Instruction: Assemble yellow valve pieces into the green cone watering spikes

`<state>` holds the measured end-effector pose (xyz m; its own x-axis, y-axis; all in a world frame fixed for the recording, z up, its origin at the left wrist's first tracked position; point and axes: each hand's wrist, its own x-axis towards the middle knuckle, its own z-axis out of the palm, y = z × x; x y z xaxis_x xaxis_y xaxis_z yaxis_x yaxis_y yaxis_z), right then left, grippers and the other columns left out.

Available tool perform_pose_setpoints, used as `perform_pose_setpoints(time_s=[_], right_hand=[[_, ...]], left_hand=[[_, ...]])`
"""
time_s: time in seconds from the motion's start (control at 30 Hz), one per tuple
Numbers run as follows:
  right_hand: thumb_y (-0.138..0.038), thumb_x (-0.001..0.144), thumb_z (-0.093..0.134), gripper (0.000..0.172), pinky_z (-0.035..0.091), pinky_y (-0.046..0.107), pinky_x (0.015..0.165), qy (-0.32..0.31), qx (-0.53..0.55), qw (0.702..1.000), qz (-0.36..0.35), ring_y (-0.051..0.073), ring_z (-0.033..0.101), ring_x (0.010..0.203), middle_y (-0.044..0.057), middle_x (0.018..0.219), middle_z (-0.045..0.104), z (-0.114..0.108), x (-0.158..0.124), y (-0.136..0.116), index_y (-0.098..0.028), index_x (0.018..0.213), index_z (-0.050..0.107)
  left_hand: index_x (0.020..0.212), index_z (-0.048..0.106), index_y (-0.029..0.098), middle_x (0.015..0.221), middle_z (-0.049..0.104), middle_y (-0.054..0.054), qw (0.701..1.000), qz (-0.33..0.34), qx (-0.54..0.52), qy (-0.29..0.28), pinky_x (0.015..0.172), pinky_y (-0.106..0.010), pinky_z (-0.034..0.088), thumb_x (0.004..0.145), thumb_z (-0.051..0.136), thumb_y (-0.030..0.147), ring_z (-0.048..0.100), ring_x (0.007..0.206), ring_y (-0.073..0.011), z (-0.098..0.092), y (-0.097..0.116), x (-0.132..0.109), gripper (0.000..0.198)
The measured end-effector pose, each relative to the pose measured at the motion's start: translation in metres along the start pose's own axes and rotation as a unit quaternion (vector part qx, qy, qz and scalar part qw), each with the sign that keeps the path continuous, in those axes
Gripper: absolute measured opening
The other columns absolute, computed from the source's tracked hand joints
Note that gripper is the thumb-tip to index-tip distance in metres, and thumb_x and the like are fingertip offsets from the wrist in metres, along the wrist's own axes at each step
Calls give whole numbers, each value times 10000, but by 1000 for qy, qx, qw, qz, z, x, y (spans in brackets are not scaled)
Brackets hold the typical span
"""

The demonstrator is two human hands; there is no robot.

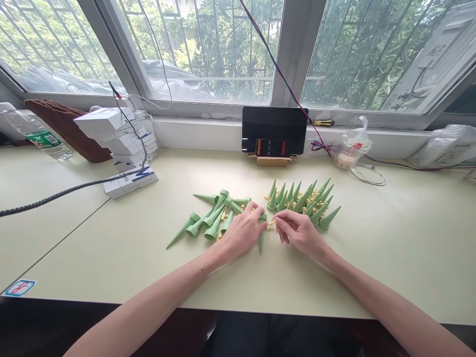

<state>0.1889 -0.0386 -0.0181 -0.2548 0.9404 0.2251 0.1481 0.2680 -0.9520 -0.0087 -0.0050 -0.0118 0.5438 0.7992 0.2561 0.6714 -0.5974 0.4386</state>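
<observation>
My left hand (pixel 240 229) is closed on a green plant watering spike (pixel 262 243), whose tip points down toward me. Facing it, my right hand (pixel 302 232) pinches a small yellow valve (pixel 270 225) beside the spike's capped end; whether the two parts touch is unclear. Left of my hands lies a loose pile of green spikes (pixel 212 218) with ribbed caps, a few yellow pieces among them. Behind my right hand, several spikes (pixel 293 197) stand in rows on their caps, points up, with yellow valves at their sides.
A phone (pixel 273 148) showing a timer leans on a black tablet (pixel 275 124) over a small cardboard box (pixel 273 161). White boxes (pixel 130 182) and a plastic bottle (pixel 46 139) stand at the left. A knotted plastic bag (pixel 351 148) and cables (pixel 368 178) lie at the back right.
</observation>
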Motion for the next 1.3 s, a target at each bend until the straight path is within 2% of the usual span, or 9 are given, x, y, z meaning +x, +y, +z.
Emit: perform_pose_setpoints(time_s=[0.33,0.57,0.8,0.93,1.1,1.2,1.3], right_hand=[[-378,990,506,237,490,267,500,4,-71,996,-47,117,545,512,4,704,568,-2,1,-1,-186,918,625],[-389,988,503,242,486,267,494,26,-75,995,-64,116,543,502,6,708,566,-3,1,-2,-191,919,624],[-393,983,513,225,489,273,479,69,-76,991,-85,119,553,492,19,746,590,-5,2,-1,-200,954,626],[-399,976,526,223,501,281,498,90,-81,988,-92,117,551,502,24,781,595,-6,2,-2,-202,976,631],[-364,978,531,183,487,277,491,107,-74,986,-106,117,559,525,32,826,593,-6,2,-3,-208,995,626],[-373,978,529,186,491,283,497,116,-78,984,-109,119,558,518,30,817,597,-7,1,-3,-216,992,627],[-381,975,532,191,500,288,507,123,-82,983,-111,120,563,515,28,811,597,-7,1,-4,-220,990,633]], left_hand=[[973,509,208,1080,535,-46,1000,-13,-22,-2,635,-315,442,994,411,272,530,637,-144,0,1,1,118],[985,468,215,1036,527,-33,997,4,-76,33,652,-297,430,989,408,233,491,637,-127,-4,-1,3,63],[1044,414,225,1188,521,-71,983,17,-164,76,661,-273,458,999,387,250,541,756,-123,-2,-2,4,59],[1053,399,228,1155,549,-60,962,-29,-265,61,556,-227,448,1007,390,329,502,609,-69,-1,-1,3,111],[1004,374,239,959,527,8,904,-89,-411,73,464,-205,443,983,447,428,488,509,-47,-4,5,6,203],[990,382,244,811,453,52,881,-105,-453,88,419,-188,431,962,480,467,485,498,-59,-6,8,7,246],[993,408,240,764,442,61,871,-111,-472,81,394,-178,411,957,484,484,478,486,-61,-5,9,7,257]])
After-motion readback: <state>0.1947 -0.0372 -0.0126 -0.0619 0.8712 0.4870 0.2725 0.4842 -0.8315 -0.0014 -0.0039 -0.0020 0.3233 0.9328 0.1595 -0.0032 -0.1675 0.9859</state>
